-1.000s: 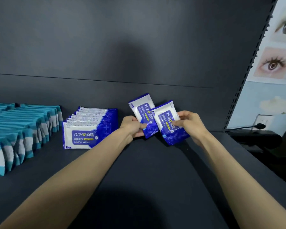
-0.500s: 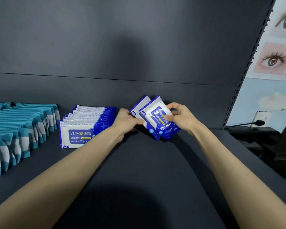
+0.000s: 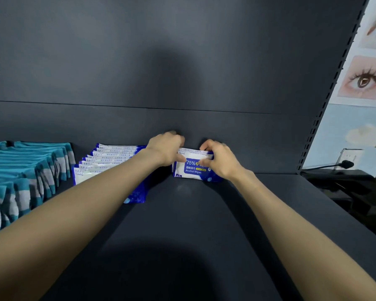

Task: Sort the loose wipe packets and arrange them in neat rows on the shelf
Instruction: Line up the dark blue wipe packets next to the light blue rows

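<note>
Head view, centre of frame: your left hand [image 3: 165,148] and right hand [image 3: 219,161] both grip the held packets [image 3: 191,168], one hand at each end. Left fingers [image 3: 180,158] are curled over the top left corner, with the thumb lying on the printed face. Right fingers [image 3: 206,146] are curled over the top right edge and cover that end of the label. At least two packets are pressed together; the exact count cannot be told. They stand on their lower edge on the dark shelf [image 3: 193,224], label facing you and reading "75%" and "Alcohol Wipes", close to the back panel [image 3: 182,61].

Left of centre, the standing row [image 3: 109,157] of matching blue-and-white wipe packets runs from the back panel toward you; your left forearm crosses in front of it. A gap separates that row from the held packets.

Far left: overlapping rows of teal-and-grey items [image 3: 30,166]; their kind cannot be told.

Right edge: a slotted upright [image 3: 326,101], a poster [image 3: 365,81] of eyes, and a wall socket [image 3: 347,158] with a black plug in it
</note>
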`<move>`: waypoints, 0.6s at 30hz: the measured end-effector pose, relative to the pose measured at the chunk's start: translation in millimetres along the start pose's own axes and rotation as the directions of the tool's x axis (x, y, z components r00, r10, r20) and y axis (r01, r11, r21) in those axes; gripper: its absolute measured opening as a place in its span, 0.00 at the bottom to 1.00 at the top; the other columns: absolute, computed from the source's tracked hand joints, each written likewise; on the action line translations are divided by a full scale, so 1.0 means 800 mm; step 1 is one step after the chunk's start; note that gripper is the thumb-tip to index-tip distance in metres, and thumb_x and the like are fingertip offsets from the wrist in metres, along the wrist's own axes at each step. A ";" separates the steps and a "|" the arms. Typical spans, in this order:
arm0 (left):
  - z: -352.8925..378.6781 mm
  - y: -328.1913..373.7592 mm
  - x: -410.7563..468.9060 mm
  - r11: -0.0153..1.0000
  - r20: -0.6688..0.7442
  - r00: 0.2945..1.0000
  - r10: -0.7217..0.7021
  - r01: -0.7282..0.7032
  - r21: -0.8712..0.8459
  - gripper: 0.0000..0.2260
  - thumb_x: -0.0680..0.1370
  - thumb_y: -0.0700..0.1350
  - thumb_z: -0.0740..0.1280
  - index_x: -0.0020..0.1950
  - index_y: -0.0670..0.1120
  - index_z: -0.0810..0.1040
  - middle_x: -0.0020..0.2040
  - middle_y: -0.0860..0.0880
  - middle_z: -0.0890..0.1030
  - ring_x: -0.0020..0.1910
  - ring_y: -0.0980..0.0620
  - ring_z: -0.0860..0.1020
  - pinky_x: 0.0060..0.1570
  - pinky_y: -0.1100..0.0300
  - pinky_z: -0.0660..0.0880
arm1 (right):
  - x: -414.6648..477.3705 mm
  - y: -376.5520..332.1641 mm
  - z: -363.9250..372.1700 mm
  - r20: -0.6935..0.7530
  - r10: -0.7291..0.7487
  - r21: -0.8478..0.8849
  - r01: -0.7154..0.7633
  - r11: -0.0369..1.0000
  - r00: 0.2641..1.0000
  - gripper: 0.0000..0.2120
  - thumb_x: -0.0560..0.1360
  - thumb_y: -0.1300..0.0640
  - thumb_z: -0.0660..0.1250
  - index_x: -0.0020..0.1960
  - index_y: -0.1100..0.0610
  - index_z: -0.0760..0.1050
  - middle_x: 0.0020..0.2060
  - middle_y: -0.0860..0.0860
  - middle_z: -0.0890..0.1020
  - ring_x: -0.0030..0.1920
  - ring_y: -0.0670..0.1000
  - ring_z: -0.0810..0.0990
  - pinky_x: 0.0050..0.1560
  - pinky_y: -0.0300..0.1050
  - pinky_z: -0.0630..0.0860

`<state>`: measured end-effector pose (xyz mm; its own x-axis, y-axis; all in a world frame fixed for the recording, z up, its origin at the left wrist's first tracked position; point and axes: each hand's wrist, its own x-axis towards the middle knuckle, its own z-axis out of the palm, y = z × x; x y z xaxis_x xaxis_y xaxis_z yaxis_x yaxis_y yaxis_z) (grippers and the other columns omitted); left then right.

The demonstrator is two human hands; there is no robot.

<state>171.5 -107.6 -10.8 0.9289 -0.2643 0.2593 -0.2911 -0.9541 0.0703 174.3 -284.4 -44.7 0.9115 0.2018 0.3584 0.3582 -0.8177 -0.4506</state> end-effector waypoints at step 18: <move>0.009 -0.001 0.009 0.979 -0.047 0.995 0.085 -0.075 0.187 0.17 0.73 0.51 0.72 0.57 0.43 0.74 0.57 0.45 0.73 0.59 0.46 0.70 0.44 0.54 0.69 | -0.007 0.012 0.015 -0.131 0.016 -0.172 -0.039 0.984 0.991 0.24 0.72 0.52 0.72 0.64 0.55 0.68 0.60 0.53 0.66 0.62 0.53 0.67 0.53 0.51 0.75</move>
<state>180.2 -109.9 -16.0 0.8891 -0.3379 0.3089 -0.3121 -0.9410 -0.1309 175.3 -286.5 -60.9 0.8829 0.1163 0.4549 0.2826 -0.9053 -0.3170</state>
